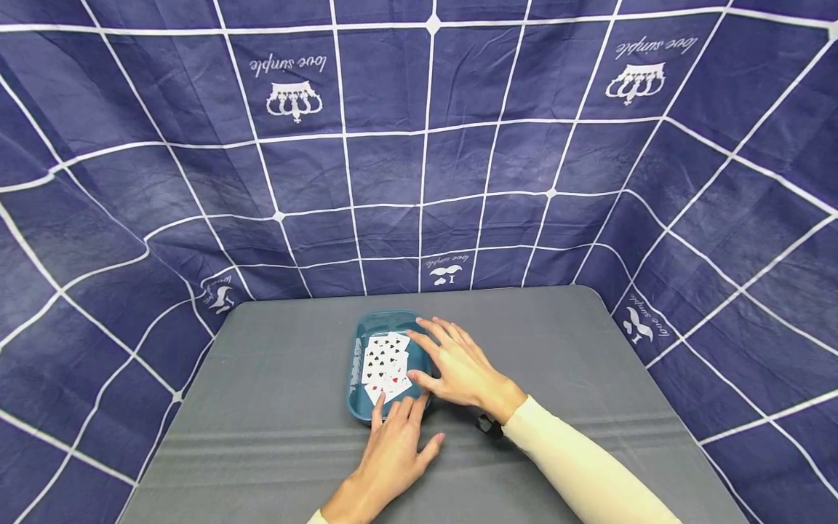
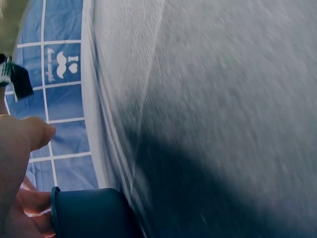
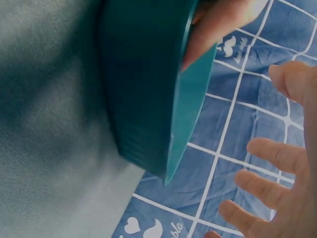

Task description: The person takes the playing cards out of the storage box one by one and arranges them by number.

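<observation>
A teal rectangular tray (image 1: 393, 317) stands on the grey tabletop, with several white playing cards (image 1: 382, 358) lying face up and overlapping inside. Black spades and a few red suit marks show on them. My left hand (image 1: 397, 445) reaches over the near rim, its fingers extended and its thumb held away to the right. In the right wrist view, left fingers (image 3: 210, 37) dip past the rim of the tray (image 3: 143, 84). My right hand (image 1: 461, 370) hovers above the tray's right side with fingers spread and nothing in them. It covers part of the right rim.
The grey tabletop (image 1: 275, 378) has creases along its front part. Blue cloth with white grid lines (image 1: 393, 167) hangs behind it and at both sides. A small black device (image 1: 488, 426) shows beneath the right wrist.
</observation>
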Motion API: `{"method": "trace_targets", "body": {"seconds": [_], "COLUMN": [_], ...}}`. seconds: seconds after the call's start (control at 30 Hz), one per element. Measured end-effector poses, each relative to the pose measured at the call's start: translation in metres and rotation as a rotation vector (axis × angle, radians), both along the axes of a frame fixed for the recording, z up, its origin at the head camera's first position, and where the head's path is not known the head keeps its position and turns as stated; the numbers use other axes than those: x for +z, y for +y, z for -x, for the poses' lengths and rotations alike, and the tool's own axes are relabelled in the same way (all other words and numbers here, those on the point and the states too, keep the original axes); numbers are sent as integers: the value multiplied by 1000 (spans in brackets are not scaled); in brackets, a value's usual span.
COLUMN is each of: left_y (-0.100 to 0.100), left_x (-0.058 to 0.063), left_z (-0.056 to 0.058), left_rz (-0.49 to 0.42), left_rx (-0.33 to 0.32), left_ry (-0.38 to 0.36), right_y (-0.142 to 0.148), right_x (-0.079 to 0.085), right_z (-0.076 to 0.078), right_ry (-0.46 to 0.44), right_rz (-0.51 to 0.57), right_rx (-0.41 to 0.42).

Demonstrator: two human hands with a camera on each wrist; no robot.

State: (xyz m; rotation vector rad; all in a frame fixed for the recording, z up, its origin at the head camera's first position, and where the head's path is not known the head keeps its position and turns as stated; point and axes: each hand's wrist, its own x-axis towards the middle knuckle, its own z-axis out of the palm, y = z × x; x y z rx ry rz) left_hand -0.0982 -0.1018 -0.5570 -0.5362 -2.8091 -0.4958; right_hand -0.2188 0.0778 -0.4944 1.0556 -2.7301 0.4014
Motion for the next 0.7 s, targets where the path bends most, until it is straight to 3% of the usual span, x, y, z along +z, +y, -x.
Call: {"method": "trace_targets", "body": {"seconds": [0.27,0.7], "left_y": [14,12], "left_x": [1,3], "left_z": [-4,-3], "left_rz": [21,3], "left_rx": [-32,-31], "left_ry": [-12,30], "right_y": [5,10], "right_x": [1,0], "right_z": [8,15], "right_ry": [-25,-48], "right_rz": [20,26], "right_rx": [-10,-41]}}
